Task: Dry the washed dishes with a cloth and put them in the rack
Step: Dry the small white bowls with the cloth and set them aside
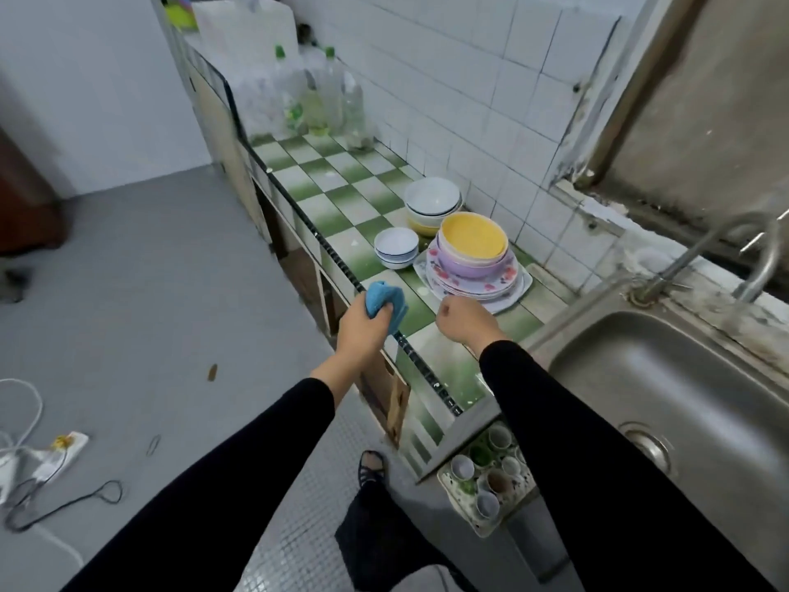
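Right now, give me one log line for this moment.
left hand: grips blue cloth | right hand: curled, empty | dishes: stacked on counter, none in hand

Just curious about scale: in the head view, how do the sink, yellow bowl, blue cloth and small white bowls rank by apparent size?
1. sink, also nearest the camera.
2. yellow bowl.
3. blue cloth and small white bowls look alike; the cloth is bunched in the left hand, so unranked.
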{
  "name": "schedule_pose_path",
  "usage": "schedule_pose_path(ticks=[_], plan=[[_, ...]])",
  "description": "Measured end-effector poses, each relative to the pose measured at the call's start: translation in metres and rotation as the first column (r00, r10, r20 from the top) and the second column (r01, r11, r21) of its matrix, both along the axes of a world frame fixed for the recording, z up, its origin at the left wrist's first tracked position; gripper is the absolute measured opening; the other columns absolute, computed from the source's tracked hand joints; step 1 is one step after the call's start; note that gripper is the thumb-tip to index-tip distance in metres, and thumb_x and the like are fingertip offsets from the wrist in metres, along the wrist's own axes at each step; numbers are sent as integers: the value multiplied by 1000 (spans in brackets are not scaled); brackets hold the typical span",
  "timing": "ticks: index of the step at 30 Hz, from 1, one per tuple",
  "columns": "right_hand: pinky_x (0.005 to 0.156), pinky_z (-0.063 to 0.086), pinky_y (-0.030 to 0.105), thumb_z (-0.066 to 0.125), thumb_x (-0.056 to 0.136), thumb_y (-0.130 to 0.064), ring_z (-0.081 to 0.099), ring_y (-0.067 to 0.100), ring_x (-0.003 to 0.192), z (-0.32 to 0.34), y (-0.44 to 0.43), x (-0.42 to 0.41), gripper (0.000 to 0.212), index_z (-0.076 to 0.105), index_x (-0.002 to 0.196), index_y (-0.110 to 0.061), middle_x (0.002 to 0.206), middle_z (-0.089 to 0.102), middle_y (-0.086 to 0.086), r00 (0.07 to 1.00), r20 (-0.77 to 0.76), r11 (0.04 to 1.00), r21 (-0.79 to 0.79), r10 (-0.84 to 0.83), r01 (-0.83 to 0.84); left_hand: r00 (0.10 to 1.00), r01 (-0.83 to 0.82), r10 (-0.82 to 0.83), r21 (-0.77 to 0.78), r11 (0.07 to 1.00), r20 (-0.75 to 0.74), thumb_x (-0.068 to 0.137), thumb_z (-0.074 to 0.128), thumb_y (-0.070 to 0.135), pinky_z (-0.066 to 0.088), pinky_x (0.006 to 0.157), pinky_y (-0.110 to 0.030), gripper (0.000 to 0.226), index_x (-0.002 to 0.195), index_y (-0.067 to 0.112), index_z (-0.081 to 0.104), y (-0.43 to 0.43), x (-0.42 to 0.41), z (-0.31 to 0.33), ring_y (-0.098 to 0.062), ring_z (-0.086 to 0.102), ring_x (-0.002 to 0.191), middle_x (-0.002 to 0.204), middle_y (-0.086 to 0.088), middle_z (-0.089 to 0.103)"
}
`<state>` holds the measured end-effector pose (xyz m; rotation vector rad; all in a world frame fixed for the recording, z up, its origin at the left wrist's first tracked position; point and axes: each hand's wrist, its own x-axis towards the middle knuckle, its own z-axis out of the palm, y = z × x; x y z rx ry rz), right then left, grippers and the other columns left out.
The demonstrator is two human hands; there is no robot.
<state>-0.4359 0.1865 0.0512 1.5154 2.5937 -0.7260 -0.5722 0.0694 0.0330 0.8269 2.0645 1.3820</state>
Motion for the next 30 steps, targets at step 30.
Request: schedule_pose_path(ticks=[30], plan=[[114,38,46,54,91,-37,40,38,140,-91,188,-212,82,16,158,-7,156,34,18,782,-77,743,-381,-619,551,953,289,-280,-75,954,111,96,58,24,45,77,-29,20,115,17,56,276,-229,-49,-22,59,95,106,-3,63]])
